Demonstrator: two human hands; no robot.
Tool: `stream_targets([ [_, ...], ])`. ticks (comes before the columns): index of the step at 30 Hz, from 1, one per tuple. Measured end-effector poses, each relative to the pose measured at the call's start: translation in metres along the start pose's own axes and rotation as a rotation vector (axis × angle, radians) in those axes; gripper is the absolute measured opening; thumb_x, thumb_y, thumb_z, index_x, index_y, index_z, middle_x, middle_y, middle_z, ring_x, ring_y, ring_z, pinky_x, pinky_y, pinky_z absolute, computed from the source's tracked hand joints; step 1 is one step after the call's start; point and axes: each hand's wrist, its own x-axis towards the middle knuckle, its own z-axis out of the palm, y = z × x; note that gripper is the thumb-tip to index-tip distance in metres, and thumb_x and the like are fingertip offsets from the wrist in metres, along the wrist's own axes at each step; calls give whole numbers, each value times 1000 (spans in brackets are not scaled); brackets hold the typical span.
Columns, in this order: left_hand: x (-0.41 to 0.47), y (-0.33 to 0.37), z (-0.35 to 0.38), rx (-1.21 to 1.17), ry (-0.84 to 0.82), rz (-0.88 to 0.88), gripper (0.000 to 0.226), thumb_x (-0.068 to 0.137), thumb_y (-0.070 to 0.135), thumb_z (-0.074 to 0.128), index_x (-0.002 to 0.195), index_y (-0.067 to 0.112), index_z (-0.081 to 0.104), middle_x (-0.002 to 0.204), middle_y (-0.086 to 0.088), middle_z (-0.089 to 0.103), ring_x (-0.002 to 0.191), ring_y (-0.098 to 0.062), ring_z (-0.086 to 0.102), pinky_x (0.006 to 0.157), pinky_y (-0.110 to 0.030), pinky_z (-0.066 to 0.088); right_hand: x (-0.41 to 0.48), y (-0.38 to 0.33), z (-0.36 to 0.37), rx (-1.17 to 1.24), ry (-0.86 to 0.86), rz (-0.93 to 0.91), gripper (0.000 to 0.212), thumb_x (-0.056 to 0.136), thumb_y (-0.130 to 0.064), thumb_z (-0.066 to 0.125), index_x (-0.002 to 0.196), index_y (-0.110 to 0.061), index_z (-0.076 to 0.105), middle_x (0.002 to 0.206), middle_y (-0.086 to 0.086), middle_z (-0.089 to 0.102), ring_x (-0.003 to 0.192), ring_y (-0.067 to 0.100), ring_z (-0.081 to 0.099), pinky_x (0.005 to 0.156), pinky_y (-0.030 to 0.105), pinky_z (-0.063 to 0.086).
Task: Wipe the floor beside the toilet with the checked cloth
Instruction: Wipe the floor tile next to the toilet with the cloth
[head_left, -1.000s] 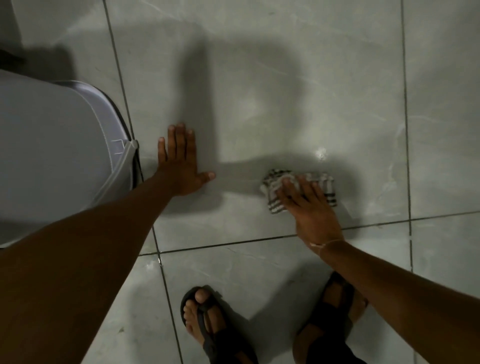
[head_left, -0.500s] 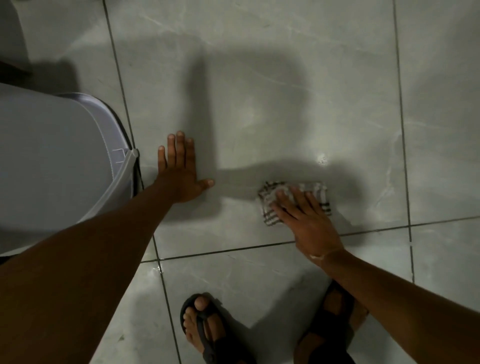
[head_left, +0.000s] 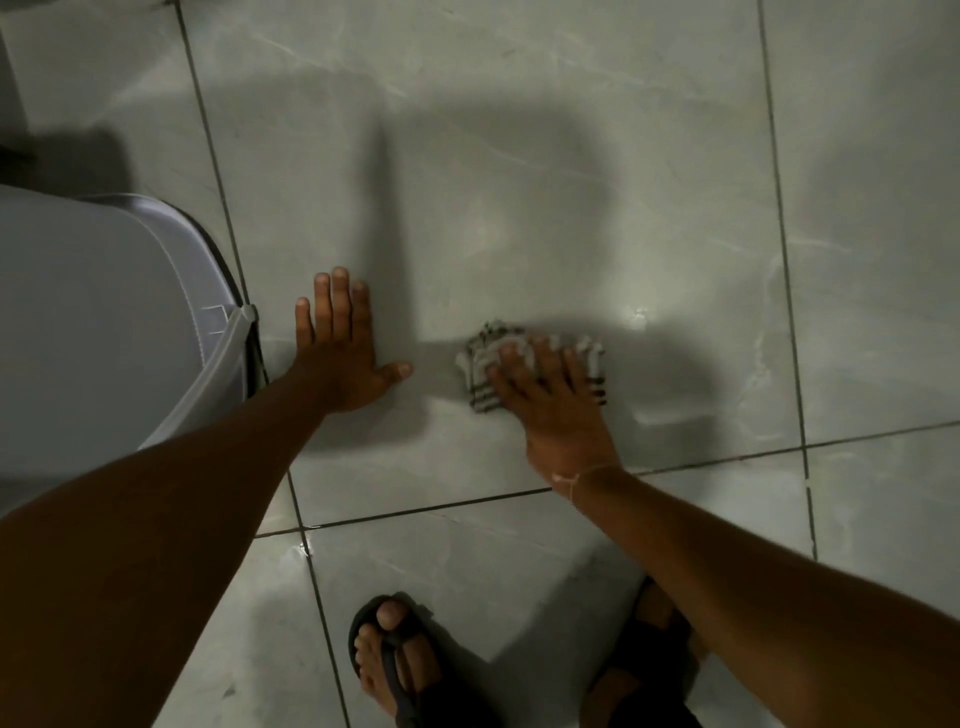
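Note:
The checked cloth (head_left: 480, 364) lies bunched on the grey tiled floor (head_left: 519, 182), right of centre. My right hand (head_left: 550, 402) presses flat on top of it, fingers spread over the fabric and covering much of it. My left hand (head_left: 343, 353) rests palm down on the bare tile, fingers apart, holding nothing. It sits just right of the white toilet (head_left: 104, 322), which fills the left edge of the view. A gap of bare tile separates the two hands.
My two feet in dark sandals stand at the bottom, the left foot (head_left: 389, 660) and the right foot (head_left: 654, 654). Dark grout lines (head_left: 415, 509) cross the floor. A wet sheen (head_left: 675, 415) shows right of the cloth.
My right hand has slid the cloth slightly left, toward my left hand. My left hand stays planted beside the toilet.

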Motion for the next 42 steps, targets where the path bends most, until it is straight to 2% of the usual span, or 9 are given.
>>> stream_targets([
  [4,2,-1,-1,-16,-11,-5,119,66,82,22,151,6,-11,161,-21,-16,148,-38,-17,117,-54,-11,-49,22,3,-20,-88,-20,86,70,9,47,147,-25,33,157,1,29,144,39,21,116,58,19],
  [9,0,0,0,-33,10,8,117,68,80,28,152,6,-7,161,-22,-12,148,-39,-14,117,-55,-9,-7,71,-26,11,-95,453,78,81,-4,52,150,-25,23,159,9,25,144,43,18,115,58,15],
  [12,2,-1,1,-10,0,0,116,73,77,37,151,7,-13,161,-20,-16,148,-37,-18,118,-55,-10,39,64,-35,35,-22,503,64,90,-9,45,150,-21,24,159,10,22,144,44,15,115,60,13],
  [17,1,1,-1,-12,4,1,115,78,71,48,150,7,-14,160,-20,-18,148,-37,-19,117,-53,-12,57,24,-20,4,-6,66,73,82,-3,47,150,-18,24,160,8,23,145,43,12,117,59,8],
  [23,-2,5,-7,-23,-14,-9,114,80,68,51,150,6,-14,160,-21,-19,147,-38,-20,118,-54,-12,-35,35,-3,-72,-174,-325,83,74,8,37,151,-20,22,160,5,23,146,38,16,117,58,15],
  [26,-1,4,-6,-20,-6,-1,114,80,67,51,150,6,-14,160,-20,-19,147,-38,-20,117,-54,-13,-30,82,-17,-86,-168,-266,69,80,1,25,145,-18,38,153,6,38,140,40,32,113,58,26],
  [29,0,1,-4,-25,-13,-1,115,79,69,50,150,7,-15,160,-20,-20,147,-37,-20,117,-54,-13,6,107,-30,-99,-128,-46,61,87,0,34,147,-14,33,155,13,32,141,44,27,114,56,21],
  [34,1,0,-2,-8,-14,-1,116,78,71,48,150,8,-18,160,-21,-19,147,-37,-20,117,-54,-12,61,59,-38,14,62,223,49,96,0,29,143,-9,40,152,18,34,139,48,28,115,56,24],
  [42,-3,6,-8,-22,1,-3,115,79,67,54,151,5,-10,161,-22,-15,148,-40,-16,118,-55,-10,-32,31,-20,42,-111,-263,74,70,13,27,135,-10,53,144,11,50,131,44,44,107,59,34],
])
